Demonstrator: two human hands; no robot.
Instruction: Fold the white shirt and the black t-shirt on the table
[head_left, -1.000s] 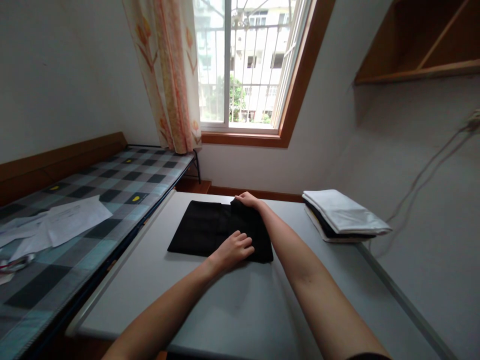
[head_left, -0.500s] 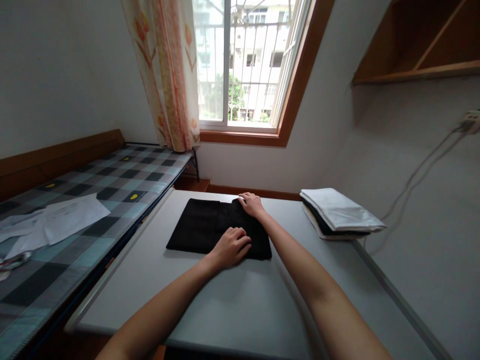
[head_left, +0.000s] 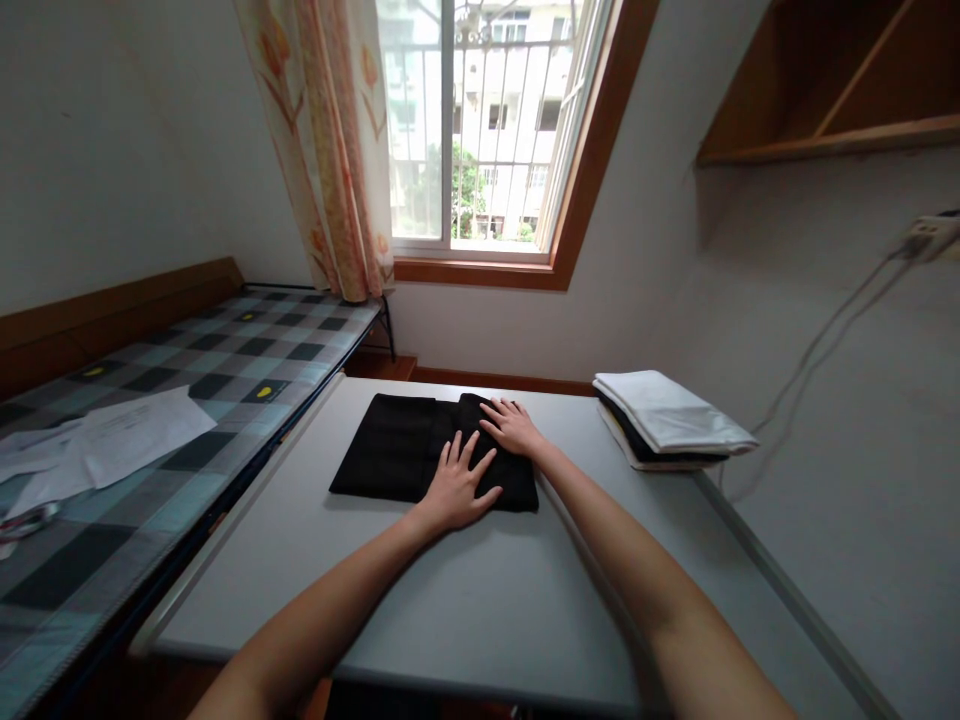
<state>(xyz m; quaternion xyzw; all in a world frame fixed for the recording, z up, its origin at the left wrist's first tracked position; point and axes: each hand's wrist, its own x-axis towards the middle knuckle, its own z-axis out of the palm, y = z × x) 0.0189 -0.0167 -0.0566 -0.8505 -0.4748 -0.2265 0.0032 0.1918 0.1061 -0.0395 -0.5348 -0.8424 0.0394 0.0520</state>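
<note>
A folded black garment (head_left: 386,450) lies flat on the white table (head_left: 465,610); its exact kind does not show. Both its sides are turned inward, leaving a narrow strip between them. On the near part of its right half rests my left hand (head_left: 459,485), fingers spread wide and palm down. My right hand (head_left: 514,428) lies flat across the upper right of the cloth, its fingers stretched toward the fold. Neither hand grips anything. Under the palms the fabric is hidden.
A stack of folded white and black clothes (head_left: 667,415) sits at the table's right edge. To the left runs a bed (head_left: 300,350) with a checked cover and loose papers (head_left: 120,440). Behind are a curtain (head_left: 337,150) and window; a power cord (head_left: 817,340) hangs at right.
My left hand has gone from curled fingers to spread ones on the cloth. My right hand has slid slightly toward me from the garment's far edge and flattened.
</note>
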